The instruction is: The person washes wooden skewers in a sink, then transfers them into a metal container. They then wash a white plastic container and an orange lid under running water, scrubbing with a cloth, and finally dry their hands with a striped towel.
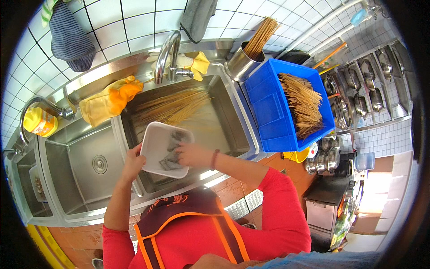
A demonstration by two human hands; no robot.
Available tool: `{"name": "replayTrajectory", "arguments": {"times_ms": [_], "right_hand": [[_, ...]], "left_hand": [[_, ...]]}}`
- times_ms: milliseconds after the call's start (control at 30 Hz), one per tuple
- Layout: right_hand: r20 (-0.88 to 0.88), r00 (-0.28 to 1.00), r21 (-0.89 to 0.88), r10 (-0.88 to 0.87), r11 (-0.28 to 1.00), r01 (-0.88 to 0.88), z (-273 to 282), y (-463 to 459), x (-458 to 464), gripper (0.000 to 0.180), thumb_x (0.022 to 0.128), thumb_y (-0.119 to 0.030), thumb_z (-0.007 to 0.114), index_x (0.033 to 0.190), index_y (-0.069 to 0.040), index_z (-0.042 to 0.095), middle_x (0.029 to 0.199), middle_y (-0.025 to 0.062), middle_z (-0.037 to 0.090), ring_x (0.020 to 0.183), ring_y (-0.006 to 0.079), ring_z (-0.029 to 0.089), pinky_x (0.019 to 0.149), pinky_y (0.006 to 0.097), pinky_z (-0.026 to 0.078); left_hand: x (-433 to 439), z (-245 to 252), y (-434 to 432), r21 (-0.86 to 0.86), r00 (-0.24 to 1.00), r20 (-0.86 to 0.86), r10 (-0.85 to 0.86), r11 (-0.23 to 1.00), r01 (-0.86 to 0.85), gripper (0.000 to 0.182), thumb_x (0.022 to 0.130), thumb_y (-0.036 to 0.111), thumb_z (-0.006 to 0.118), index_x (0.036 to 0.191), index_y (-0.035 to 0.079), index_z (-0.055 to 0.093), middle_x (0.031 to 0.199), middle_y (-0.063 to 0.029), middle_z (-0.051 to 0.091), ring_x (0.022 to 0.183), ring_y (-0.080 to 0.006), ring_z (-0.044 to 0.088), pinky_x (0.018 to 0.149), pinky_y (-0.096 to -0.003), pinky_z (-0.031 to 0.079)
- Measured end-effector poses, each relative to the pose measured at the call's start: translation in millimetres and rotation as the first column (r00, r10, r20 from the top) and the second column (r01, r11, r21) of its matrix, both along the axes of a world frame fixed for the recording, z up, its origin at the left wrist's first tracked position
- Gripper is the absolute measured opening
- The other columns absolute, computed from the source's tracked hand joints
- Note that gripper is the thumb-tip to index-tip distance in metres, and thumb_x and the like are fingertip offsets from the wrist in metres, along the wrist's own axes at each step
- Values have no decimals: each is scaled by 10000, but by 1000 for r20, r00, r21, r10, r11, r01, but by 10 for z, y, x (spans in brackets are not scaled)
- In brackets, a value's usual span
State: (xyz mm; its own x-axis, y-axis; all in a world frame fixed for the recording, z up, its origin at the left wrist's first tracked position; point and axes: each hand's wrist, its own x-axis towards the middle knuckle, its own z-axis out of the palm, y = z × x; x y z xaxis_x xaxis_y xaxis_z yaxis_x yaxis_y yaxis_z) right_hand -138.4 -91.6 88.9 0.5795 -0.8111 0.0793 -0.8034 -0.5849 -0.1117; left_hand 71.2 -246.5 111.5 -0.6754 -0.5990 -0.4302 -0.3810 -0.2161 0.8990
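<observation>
My left hand (135, 162) grips the left wall of a white plastic tub (155, 148), which is tilted above the right sink basin (231, 124). Inside the tub my right hand (190, 154) presses a dark grey cloth (170, 160) against the surface; its fingers are slightly blurred. Beyond the tub, a loose bundle of thin wooden sticks (174, 104) lies in the water of the same basin. The chrome faucet (168, 57) arches over the basin's back edge.
A blue plastic crate (268, 107) of wooden sticks (302, 104) stands right of the sink, beside a metal canister (242, 64) holding more sticks. Orange-yellow rubber gloves (112, 99) lie on the back ledge. Left are another basin (87, 181) and a yellow tub (40, 122).
</observation>
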Motion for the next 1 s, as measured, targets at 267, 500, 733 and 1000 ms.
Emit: {"name": "replayTrajectory", "arguments": {"times_ms": [267,500,733,1000], "right_hand": [[-43,999,37,-31,999,32,47,108,127,41,731,-156,571,707,-127,555,744,16,543,772,188,570,672,359,477],[25,981,59,-192,980,190,267,142,340,49,727,-162,564,733,-116,548,761,7,541,764,176,573,645,330,480],[84,963,92,-255,965,247,268,104,481,118,761,-203,554,708,-101,580,741,41,585,771,195,596,662,331,490],[-10,973,283,-230,933,223,552,116,176,471,882,-435,469,743,-40,683,749,106,647,962,275,568,1042,392,278]], "left_hand": [[-22,-44,-148,3,999,-40,10,1000,-10,512,667,12,464,1166,-27,569,935,-54,614,858,-138,562,726,-244,452],[-76,188,227,276,944,-27,329,910,-310,678,694,14,470,1361,82,368,1162,-89,508,1004,-177,506,848,-299,423],[-23,-88,259,26,975,-31,220,975,-219,614,627,-33,460,1238,7,427,1080,-99,531,983,-214,518,834,-300,427],[46,22,148,37,986,89,138,989,-142,497,607,-29,463,1102,1,509,771,-58,550,603,-165,537,445,-282,448]]}}
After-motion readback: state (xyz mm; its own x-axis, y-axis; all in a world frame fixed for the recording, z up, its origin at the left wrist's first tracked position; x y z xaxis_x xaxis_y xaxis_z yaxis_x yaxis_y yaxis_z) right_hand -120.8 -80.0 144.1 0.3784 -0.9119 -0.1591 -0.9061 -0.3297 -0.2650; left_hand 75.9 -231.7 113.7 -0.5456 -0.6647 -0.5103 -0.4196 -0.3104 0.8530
